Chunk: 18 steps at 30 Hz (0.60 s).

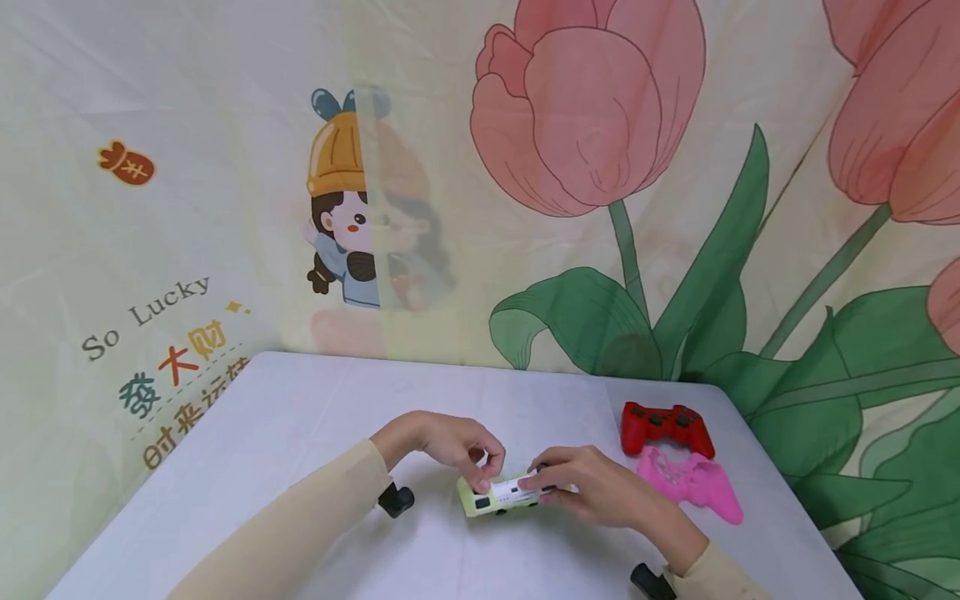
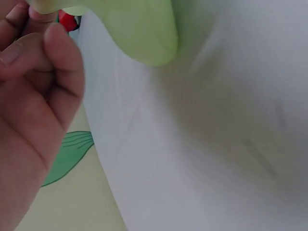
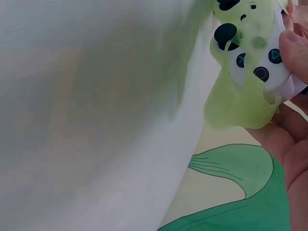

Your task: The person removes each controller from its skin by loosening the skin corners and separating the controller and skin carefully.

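Note:
A white game controller (image 1: 513, 490) with black thumbsticks is held between both hands just over the table. Its pale green silicone cover (image 3: 228, 103) is partly on it; in the right wrist view the cover stretches across the button face, leaving white shell bare near the thumb. My left hand (image 1: 456, 444) pinches the cover's edge at the left end, fingers curled. At the other end my right hand (image 1: 592, 485) grips the controller, thumb on the white shell. In the left wrist view one rounded green grip of the cover (image 2: 144, 36) hangs beside the left hand's fingers.
To the right on the white table (image 1: 315, 408) lies a red game controller (image 1: 663, 419), with a pink silicone cover (image 1: 697, 485) in front of it. Behind the table hangs a printed cloth (image 1: 420, 50) with tulips.

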{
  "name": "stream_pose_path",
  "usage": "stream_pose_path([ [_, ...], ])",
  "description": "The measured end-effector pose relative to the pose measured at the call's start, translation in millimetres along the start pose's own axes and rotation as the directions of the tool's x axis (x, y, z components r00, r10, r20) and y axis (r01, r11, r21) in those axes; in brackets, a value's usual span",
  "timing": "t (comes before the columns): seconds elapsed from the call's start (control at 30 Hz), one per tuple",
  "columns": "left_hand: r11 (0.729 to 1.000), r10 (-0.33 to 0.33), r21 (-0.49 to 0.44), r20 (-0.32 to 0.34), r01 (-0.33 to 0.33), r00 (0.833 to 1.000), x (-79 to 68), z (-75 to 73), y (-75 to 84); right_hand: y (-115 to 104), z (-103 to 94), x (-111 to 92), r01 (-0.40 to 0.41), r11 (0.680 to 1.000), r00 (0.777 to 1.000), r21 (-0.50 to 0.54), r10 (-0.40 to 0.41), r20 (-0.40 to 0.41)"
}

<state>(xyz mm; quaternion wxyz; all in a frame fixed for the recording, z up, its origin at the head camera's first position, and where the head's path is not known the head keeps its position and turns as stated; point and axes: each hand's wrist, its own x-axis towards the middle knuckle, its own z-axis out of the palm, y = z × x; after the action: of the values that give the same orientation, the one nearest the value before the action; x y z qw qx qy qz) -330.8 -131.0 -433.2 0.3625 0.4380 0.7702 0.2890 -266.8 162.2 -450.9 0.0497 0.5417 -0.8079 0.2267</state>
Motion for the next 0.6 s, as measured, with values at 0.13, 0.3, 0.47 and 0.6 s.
stream_pose_path([
  [0.13, 0.998, 0.059, 0.0, -0.143, -0.059, 0.988, -6.6, 5.6, -6.5, 6, 4.2, -5, -0.041, 0.996, 0.999, 0.08, 0.042, -0.012],
  [0.3, 0.985, 0.169, 0.038, -0.326, -0.166, 0.93, -11.4, 14.4, -19.1, 11, 7.1, -7, -0.139, 0.974, 0.99, 0.178, 0.143, -0.009],
  [0.47, 0.976, 0.217, 0.084, -0.499, -0.202, 0.839, -15.0, 24.7, -32.0, 12, 6.9, -2, -0.243, 0.94, 0.968, 0.24, 0.25, -0.001],
  [0.6, 0.976, 0.218, 0.123, -0.604, -0.18, 0.767, -16.9, 31.6, -37.6, 11, 6.6, 3, -0.311, 0.906, 0.947, 0.288, 0.321, 0.011],
])
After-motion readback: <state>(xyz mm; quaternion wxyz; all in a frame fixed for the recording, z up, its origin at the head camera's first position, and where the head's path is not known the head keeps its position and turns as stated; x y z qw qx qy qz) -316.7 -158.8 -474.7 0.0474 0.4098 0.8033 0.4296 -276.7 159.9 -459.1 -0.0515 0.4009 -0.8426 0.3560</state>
